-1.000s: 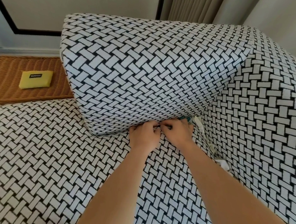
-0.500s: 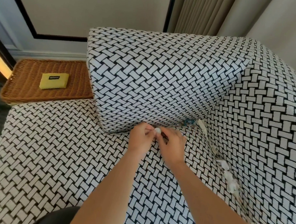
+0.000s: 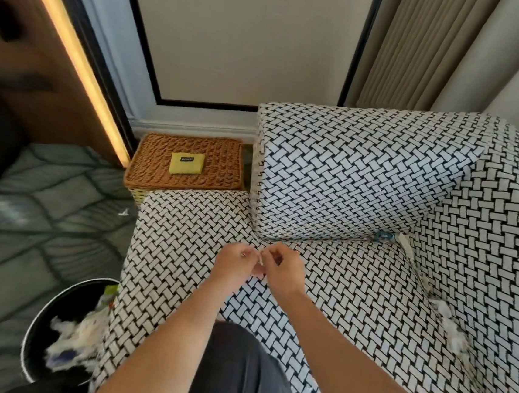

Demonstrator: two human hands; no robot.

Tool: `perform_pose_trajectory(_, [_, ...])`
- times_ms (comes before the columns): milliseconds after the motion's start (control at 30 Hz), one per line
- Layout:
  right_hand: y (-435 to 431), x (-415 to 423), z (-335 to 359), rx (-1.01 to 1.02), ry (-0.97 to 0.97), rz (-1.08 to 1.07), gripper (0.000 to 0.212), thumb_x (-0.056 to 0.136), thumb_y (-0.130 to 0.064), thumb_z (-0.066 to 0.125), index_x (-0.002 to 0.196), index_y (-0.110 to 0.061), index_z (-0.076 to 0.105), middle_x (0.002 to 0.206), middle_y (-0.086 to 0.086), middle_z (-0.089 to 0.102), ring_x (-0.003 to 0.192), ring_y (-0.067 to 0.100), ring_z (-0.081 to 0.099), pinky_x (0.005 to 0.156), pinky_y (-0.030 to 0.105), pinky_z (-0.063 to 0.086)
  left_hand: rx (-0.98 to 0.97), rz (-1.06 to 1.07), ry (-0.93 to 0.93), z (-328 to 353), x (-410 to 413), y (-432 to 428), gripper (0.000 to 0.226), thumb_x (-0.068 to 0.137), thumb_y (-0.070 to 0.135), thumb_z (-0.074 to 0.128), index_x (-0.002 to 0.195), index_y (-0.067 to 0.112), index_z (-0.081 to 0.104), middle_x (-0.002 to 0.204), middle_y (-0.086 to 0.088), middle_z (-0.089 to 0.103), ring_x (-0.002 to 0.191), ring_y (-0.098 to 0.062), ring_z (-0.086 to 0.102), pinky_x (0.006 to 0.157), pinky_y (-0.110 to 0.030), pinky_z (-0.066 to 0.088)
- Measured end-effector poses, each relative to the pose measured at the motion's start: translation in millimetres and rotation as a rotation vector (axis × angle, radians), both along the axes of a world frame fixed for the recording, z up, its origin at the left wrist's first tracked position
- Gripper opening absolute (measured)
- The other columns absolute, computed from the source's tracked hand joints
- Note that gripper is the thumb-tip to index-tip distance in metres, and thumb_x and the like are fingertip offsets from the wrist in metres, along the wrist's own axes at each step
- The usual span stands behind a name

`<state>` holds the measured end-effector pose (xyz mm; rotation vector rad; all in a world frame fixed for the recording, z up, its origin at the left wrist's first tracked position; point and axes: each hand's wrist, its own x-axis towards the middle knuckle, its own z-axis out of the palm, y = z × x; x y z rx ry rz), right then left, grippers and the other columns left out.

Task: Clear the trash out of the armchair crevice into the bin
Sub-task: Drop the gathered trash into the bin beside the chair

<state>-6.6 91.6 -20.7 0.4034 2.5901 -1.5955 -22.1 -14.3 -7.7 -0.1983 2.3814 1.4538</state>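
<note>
My left hand (image 3: 237, 265) and my right hand (image 3: 281, 269) meet above the seat of the black-and-white woven armchair (image 3: 353, 294). Between their fingertips they pinch a small white scrap of trash (image 3: 260, 257). A blue wrapper (image 3: 382, 236) and a white paper piece (image 3: 404, 242) stick out of the crevice at the back right corner. More white scraps (image 3: 451, 325) lie along the crevice by the right armrest. The black round bin (image 3: 58, 332) stands on the floor at the lower left, holding white and coloured litter.
A wicker basket (image 3: 216, 167) with a yellow pouch (image 3: 187, 163) on its lid stands left of the back cushion. Patterned grey carpet (image 3: 27, 221) covers the floor on the left. A wall and curtains rise behind the chair.
Both hands have pulled back from the crevice under the back cushion with a small white scrap. The view has swung left and down, so the bin shows.
</note>
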Motion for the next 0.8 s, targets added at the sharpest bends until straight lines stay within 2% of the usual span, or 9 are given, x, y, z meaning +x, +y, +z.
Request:
perform_pose_trajectory(67, [-22, -9, 10, -0.025, -0.023, 0.057, 0.014, 0.093, -0.013, 0.051, 0.082, -0.016, 0.059, 0.070, -0.006, 0.056, 0.058, 0.005, 0.048, 0.048, 0.013, 0.039, -0.029, 0.014, 0.016, 10, -3, -28, 0.017, 0.091, 0.023, 0.057, 0.094, 0.009, 0.065, 0.090, -0.001, 0.067, 0.070, 0.001, 0.062, 0.050, -0.010, 0.041])
perform_pose_trajectory(167, [-57, -27, 21, -0.190, -0.125, 0.039, 0.020, 0.093, -0.006, 0.048, 0.077, -0.014, 0.057, 0.073, 0.002, 0.058, 0.064, 0.013, 0.057, 0.065, 0.027, 0.056, 0.015, 0.106, -0.002, 22, -14, -72, 0.018, 0.092, 0.022, 0.052, 0.093, 0.011, 0.065, 0.089, -0.002, 0.070, 0.078, -0.007, 0.065, 0.059, -0.017, 0.041])
perform_pose_trajectory(300, [-103, -58, 23, -0.366, -0.294, 0.016, 0.019, 0.096, -0.004, 0.042, 0.081, -0.008, 0.055, 0.074, 0.006, 0.054, 0.061, 0.011, 0.054, 0.060, 0.020, 0.051, 0.084, 0.205, 0.014, 27, -39, -128, 0.022, 0.094, 0.016, 0.043, 0.098, 0.006, 0.063, 0.077, -0.001, 0.069, 0.069, -0.009, 0.066, 0.060, -0.020, 0.045])
perform_pose_trajectory(367, [-127, -84, 18, -0.336, -0.330, 0.057, 0.020, 0.095, -0.004, 0.039, 0.081, -0.008, 0.053, 0.067, 0.006, 0.048, 0.056, 0.012, 0.046, 0.055, 0.021, 0.043, 0.103, 0.215, 0.039, 23, -58, -151, 0.022, 0.093, 0.013, 0.043, 0.090, 0.007, 0.064, 0.076, -0.002, 0.069, 0.070, -0.011, 0.066, 0.065, -0.023, 0.048])
perform_pose_trajectory(500, [-167, -149, 8, -0.239, -0.329, 0.064, 0.028, 0.093, -0.006, 0.043, 0.117, -0.002, 0.056, 0.064, 0.000, 0.042, 0.053, 0.009, 0.038, 0.049, 0.019, 0.034, 0.086, 0.239, 0.045, 9, -103, -193, 0.022, 0.091, 0.011, 0.045, 0.076, 0.006, 0.061, 0.074, -0.004, 0.067, 0.069, -0.013, 0.062, 0.074, -0.026, 0.045])
perform_pose_trajectory(567, [-179, -183, 0, -0.217, -0.304, 0.076, 0.023, 0.091, -0.005, 0.046, 0.109, -0.004, 0.060, 0.066, -0.002, 0.042, 0.055, 0.008, 0.039, 0.049, 0.019, 0.037, 0.056, 0.262, 0.037, -5, -131, -212, 0.020, 0.089, 0.010, 0.047, 0.078, 0.001, 0.061, 0.075, -0.008, 0.063, 0.068, -0.019, 0.056, 0.069, -0.029, 0.045])
perform_pose_trajectory(667, [-199, -236, -19, -0.129, -0.312, 0.022, 0.015, 0.091, -0.009, 0.048, 0.078, -0.013, 0.055, 0.071, 0.001, 0.050, 0.060, 0.013, 0.047, 0.053, 0.023, 0.042, 0.017, 0.301, 0.047, -27, -173, -237, 0.020, 0.090, 0.010, 0.049, 0.082, 0.001, 0.065, 0.089, -0.011, 0.066, 0.087, -0.023, 0.061, 0.082, -0.034, 0.047])
perform_pose_trajectory(733, [-211, -268, -33, -0.087, -0.293, -0.053, 0.010, 0.092, -0.016, 0.048, 0.090, -0.011, 0.056, 0.077, 0.005, 0.055, 0.067, 0.019, 0.051, 0.058, 0.030, 0.043, -0.023, 0.252, 0.069, -41, -198, -248, 0.021, 0.093, 0.012, 0.044, 0.084, 0.003, 0.061, 0.090, -0.012, 0.060, 0.088, -0.024, 0.057, 0.086, -0.039, 0.045])
perform_pose_trajectory(800, [-222, -291, -47, -0.058, -0.266, -0.064, 0.020, 0.092, -0.021, 0.046, 0.105, -0.010, 0.056, 0.082, 0.007, 0.056, 0.071, 0.022, 0.051, 0.063, 0.032, 0.043, -0.015, 0.274, 0.071, -58, -219, -256, 0.016, 0.093, 0.013, 0.043, 0.083, 0.009, 0.056, 0.086, -0.010, 0.053, 0.081, -0.021, 0.050, 0.079, -0.039, 0.043])
